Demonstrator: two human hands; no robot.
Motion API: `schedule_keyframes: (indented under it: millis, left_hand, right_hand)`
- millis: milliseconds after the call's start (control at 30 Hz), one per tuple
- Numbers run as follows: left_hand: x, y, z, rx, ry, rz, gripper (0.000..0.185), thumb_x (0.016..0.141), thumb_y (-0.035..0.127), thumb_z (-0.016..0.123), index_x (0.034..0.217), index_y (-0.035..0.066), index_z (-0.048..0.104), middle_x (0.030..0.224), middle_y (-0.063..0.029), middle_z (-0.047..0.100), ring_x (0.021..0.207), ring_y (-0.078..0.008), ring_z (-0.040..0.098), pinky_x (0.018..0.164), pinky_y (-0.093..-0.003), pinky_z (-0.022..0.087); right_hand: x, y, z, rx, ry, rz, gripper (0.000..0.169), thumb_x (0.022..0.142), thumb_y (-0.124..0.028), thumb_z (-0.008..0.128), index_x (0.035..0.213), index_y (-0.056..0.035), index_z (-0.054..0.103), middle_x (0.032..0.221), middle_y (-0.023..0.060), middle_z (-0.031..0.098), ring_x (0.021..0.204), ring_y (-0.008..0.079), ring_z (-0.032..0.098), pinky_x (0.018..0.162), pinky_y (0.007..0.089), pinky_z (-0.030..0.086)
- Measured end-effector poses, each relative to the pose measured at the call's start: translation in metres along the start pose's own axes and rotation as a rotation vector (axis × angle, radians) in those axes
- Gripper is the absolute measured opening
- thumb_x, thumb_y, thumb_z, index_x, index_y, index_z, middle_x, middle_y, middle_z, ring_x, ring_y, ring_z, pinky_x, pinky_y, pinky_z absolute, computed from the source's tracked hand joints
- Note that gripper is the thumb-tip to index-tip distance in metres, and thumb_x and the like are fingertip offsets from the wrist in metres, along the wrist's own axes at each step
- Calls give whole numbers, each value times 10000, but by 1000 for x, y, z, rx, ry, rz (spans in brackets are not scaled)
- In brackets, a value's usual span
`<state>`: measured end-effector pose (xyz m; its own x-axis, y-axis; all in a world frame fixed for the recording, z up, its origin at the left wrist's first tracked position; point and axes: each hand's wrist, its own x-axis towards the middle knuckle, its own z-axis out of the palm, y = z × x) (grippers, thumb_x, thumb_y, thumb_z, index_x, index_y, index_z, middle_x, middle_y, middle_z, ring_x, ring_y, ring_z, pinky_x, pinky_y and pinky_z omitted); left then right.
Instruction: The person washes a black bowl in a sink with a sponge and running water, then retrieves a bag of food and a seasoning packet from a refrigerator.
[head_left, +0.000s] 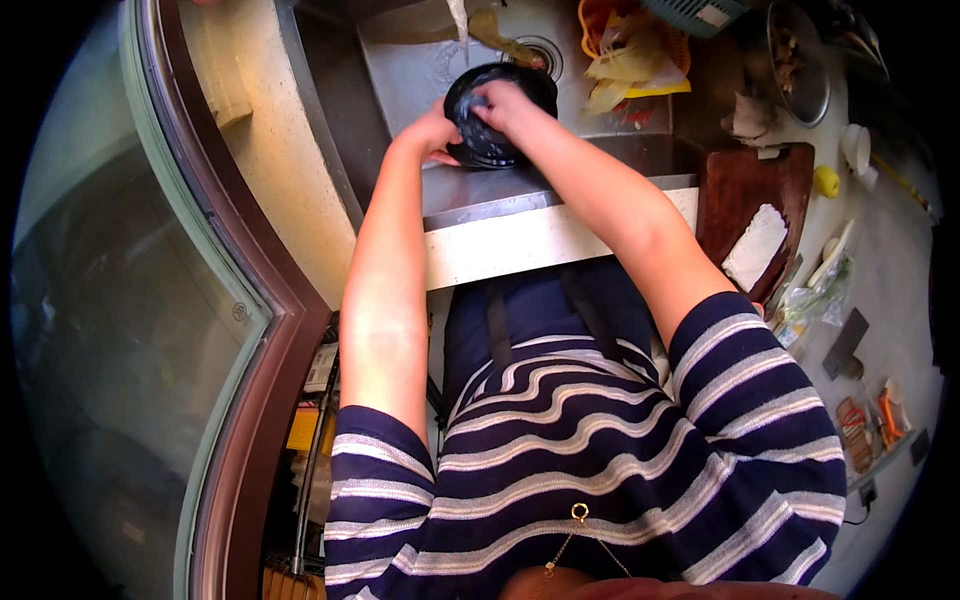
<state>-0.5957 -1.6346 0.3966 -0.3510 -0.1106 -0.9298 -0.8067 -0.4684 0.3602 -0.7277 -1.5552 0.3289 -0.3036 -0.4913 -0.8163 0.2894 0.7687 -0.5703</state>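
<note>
My left hand (433, 135) grips the side of a round black bowl (499, 146), its thumb at the rim and its fingers below. The bowl is tilted in a stainless steel sink (405, 105). My right hand (504, 105) is inside the bowl, fingers curled around a small bluish thing (471, 103), too blurred to name exactly. A stream of water (459, 26) falls into the sink just beyond the bowl. A brownish, limp leaf-like scrap (491, 34) lies near the drain (551, 54), which the bowl partly hides.
An orange basket (592, 34) with pale leaves sits at the sink's right, beside a blue-grey basket (694, 16). On the right counter are a metal bowl (816, 82), a brown cutting board (757, 176) bearing a white block-like thing (756, 246), and a yellow-green fruit (826, 181). A framed window (247, 337) borders the left.
</note>
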Motion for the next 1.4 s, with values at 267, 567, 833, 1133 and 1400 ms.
schedule_keyframes:
  millis: [267,567,833,1133,1400]
  left_hand:
    - [-3,5,8,-42,-41,5,841,817,-132,592,1515,230,293,1240,-134,578,885,-317,695,699,-476,648]
    - [-2,-10,4,-84,-12,15,844,806,-158,571,1505,219,284,1179,-148,560,816,-309,681,683,-495,655]
    - [8,-5,7,-98,-30,36,897,814,-172,602,1524,268,274,1238,-184,547,863,-375,668,636,-529,654]
    - [4,1,7,-81,-59,-15,844,839,-153,562,1522,261,288,1301,-149,526,906,-361,669,683,-507,650]
    - [3,4,15,-95,-53,9,827,834,-117,599,1509,274,326,1201,-154,591,877,-347,679,618,-494,647]
  right_hand:
    - [7,4,-29,1609,194,393,269,975,-26,566,1242,5,547,1226,174,594,1091,356,613,901,468,563]
    - [-47,14,26,-601,36,-172,461,797,-19,639,1249,-102,661,1161,177,701,1118,332,662,915,416,522]
    - [-32,1,-72,-1904,-214,-1040,192,804,-206,618,879,-137,780,1021,60,708,1068,274,636,927,378,505]
    - [-61,-16,-94,-1920,-25,-1206,167,810,-260,618,833,-171,757,937,-22,663,1026,188,531,786,348,403]
    - [-98,18,-43,-604,-168,-177,327,811,-89,664,1127,-27,717,1084,159,731,964,289,700,890,373,531]
